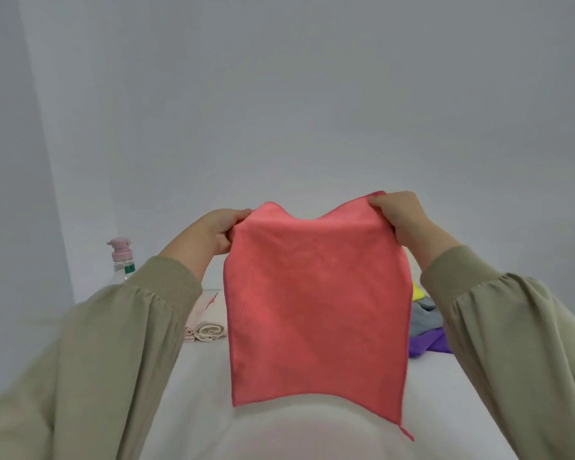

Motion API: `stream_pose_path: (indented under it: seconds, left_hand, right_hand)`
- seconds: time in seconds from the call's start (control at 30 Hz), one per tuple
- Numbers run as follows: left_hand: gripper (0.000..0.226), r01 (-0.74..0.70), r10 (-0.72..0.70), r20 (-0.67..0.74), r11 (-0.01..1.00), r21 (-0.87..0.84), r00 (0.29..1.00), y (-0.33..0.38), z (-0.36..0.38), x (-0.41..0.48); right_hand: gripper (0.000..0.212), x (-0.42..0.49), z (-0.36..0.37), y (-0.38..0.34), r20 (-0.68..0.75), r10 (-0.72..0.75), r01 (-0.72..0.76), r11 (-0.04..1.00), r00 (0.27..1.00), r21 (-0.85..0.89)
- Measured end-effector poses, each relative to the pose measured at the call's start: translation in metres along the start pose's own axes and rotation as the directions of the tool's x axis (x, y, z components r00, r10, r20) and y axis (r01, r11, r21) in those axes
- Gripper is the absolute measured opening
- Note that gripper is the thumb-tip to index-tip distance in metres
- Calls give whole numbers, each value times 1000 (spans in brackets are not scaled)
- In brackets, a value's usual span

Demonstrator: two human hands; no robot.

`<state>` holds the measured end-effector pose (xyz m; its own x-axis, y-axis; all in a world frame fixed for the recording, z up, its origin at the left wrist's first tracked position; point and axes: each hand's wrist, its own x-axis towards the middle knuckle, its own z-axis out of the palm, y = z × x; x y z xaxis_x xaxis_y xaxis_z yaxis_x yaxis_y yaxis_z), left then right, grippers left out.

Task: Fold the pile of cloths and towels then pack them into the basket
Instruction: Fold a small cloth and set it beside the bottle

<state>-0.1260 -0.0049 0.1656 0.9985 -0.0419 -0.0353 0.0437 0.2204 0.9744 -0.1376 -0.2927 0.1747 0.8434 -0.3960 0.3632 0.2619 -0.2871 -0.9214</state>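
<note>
Two hands hold a pink cloth (316, 310) up in the air, over the white desk (201, 376). The left hand (221, 229) pinches the top left corner, and the right hand (399, 212) pinches the top right corner. The fingers (377, 202) of each hand are curled tight on the cloth edge. The right corner is held a bit higher than the left one. The cloth hangs down flat and open, and its top edge dips in the middle. Its bottom right corner hangs lower than the rest. Both arms wear green sleeves (136, 327). Behind the cloth on the left, two rolled tan towels (206, 331) lie on the desk. A clear bottle (123, 260) with a pink pump top stands at the far left. On the right, a pile of cloths (424, 318) sits on the desk, with yellow, grey and purple ones showing.
</note>
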Motion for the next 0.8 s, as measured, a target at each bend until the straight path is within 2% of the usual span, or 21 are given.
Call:
stream_pose_path:
  seconds: [0.03,0.1,0.2,0.23,0.3,0.33,0.37,0.4,0.43,0.53,0.57,0.67,0.73,0.8]
  left_hand:
    - [13,11,-11,-12,1000,30,1000,1,-2,1]
    - [12,-10,20,-74,992,124,997,-1,-7,7]
    - [20,-101,171,-142,909,405,975,-15,-14,21]
    - [18,-117,223,-134,832,542,965,-21,-17,27]
    - [10,-109,316,-95,571,813,944,-32,-23,36]
    - [12,-78,344,-96,457,886,934,-38,-25,41]
    - [15,-48,363,-110,401,915,925,-45,-26,45]
    - [19,-39,380,-127,399,916,916,-52,-25,49]
    - [21,-47,390,-146,445,894,909,-60,-24,55]
    - [22,-154,365,-204,745,649,908,-80,-21,72]
    - [21,-199,361,-201,810,551,911,-83,-19,75]
    - [16,-259,378,-159,831,492,912,-91,-16,84]
    - [14,-225,319,-152,869,441,935,-101,-15,88]
    - [14,-187,258,-156,912,365,953,-110,-13,87]
  right_hand:
    - [15,-1,-2,-3,70,68,-64,996,995,-59]
    - [13,2,-4,-3,160,137,-97,967,978,-234]
    - [14,11,3,13,167,94,6,858,981,-513]
    - [14,16,7,22,161,41,64,801,986,-595]
    - [22,22,14,43,137,-65,142,711,988,-689]
    - [24,25,17,56,113,-102,152,689,988,-709]
    - [26,27,21,68,89,-132,155,669,987,-727]
    - [27,28,24,78,73,-145,151,657,987,-738]
    - [28,29,29,87,63,-141,142,662,988,-736]
    - [28,33,38,103,42,-184,167,743,982,-648]
    - [28,34,40,105,32,-213,189,775,977,-603]
    - [30,39,45,111,87,-189,206,834,978,-512]
    - [33,38,49,117,163,-115,183,842,980,-507]
    - [37,34,50,122,173,-110,182,852,979,-492]
